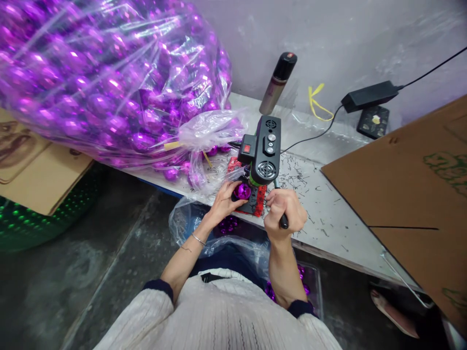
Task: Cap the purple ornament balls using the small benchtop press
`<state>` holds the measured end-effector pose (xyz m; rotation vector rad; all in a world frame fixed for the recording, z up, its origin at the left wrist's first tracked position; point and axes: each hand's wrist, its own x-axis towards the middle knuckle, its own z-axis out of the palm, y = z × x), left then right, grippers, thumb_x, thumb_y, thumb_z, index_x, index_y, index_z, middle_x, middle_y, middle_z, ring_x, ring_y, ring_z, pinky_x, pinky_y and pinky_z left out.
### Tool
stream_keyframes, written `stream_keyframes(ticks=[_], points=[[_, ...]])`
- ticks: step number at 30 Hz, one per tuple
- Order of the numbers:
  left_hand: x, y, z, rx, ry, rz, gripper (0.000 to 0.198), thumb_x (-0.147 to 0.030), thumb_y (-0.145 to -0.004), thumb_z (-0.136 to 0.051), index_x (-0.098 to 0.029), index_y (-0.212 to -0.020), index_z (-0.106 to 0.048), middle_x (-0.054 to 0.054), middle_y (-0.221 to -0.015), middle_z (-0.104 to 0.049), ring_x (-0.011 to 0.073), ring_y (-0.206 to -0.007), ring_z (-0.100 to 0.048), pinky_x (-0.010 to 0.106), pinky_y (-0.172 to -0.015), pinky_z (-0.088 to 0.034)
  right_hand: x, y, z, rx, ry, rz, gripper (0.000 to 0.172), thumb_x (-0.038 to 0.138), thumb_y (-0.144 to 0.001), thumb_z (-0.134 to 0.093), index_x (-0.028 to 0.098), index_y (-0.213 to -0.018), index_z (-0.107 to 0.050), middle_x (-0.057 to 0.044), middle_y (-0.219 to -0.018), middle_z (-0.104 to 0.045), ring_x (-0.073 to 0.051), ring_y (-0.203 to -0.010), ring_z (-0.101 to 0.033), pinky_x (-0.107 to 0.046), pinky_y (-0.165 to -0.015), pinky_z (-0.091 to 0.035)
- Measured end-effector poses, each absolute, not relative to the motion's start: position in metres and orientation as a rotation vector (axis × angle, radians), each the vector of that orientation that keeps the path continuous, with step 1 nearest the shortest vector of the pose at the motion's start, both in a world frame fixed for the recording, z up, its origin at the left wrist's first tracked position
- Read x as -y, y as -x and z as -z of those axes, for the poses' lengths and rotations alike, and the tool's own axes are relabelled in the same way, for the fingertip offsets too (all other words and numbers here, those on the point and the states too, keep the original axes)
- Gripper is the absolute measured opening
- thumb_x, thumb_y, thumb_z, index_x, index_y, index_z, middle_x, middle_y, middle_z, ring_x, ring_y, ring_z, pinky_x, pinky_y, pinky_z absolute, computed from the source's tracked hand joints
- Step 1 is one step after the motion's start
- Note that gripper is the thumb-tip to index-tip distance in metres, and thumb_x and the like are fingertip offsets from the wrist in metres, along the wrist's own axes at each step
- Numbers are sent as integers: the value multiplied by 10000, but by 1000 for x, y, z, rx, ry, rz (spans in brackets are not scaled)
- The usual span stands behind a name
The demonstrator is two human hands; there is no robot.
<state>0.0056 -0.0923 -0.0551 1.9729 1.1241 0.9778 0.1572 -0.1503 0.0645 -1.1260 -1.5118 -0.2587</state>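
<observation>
A shiny purple ball ornament (242,191) sits under the head of a small black press machine (269,150) on the table. Thumb and fingers of my left hand (226,198) are closed around the ball's sides. My right hand (286,212) is wrapped round the press's lever handle (283,222), whose black grip pokes out below the fist. Red patterned material (261,199) shows beneath the machine's dark base. A red switch (247,148) is on the machine's side box. The top of the ball is close to the machine head; whether they touch, I cannot tell.
A big clear bag of purple balls (120,87) fills the left. Small dark pins (292,172) litter the table. Behind stand a spray can (278,82), a yellow tie (316,103) and a power adapter (370,96). A cardboard box (408,184) is at right.
</observation>
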Motion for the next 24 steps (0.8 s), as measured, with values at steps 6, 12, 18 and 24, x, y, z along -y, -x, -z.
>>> stream_keyframes(ticks=[6,12,18,24], points=[[85,-18,63,-1160,-1990,-980,669,-486,-792,-841,-220,-1362,-612,125,-1352,-662,303,-1288,-611,479,-1117,-479,152,-157,-65,1529,1121,262,226,119,-959,-491,224,-762,-526,14,-684,-618,-116,-614,-589,-265,-591,-436],[87,-22,75,-1179,-1978,-946,694,-470,-784,-851,-235,-1391,-608,112,-1366,-691,300,-1304,-622,483,-1162,-436,156,-158,-56,1550,1119,263,215,142,-970,-487,226,-776,-527,9,-703,-627,-122,-639,-610,-269,-606,-448],[88,-21,75,-1168,-1943,-949,701,-467,-784,-852,-250,-1403,-607,105,-1376,-687,299,-1321,-615,481,-1181,-419,160,-153,-32,1495,1126,244,206,181,-987,-464,227,-805,-548,-4,-742,-648,-129,-664,-617,-280,-627,-472],[88,-22,76,-1150,-1946,-973,704,-486,-774,-858,-229,-1385,-619,121,-1360,-690,305,-1306,-621,492,-1168,-429,158,-151,-8,1486,1104,252,223,226,-1007,-427,233,-816,-542,-4,-757,-639,-128,-638,-584,-295,-619,-475]])
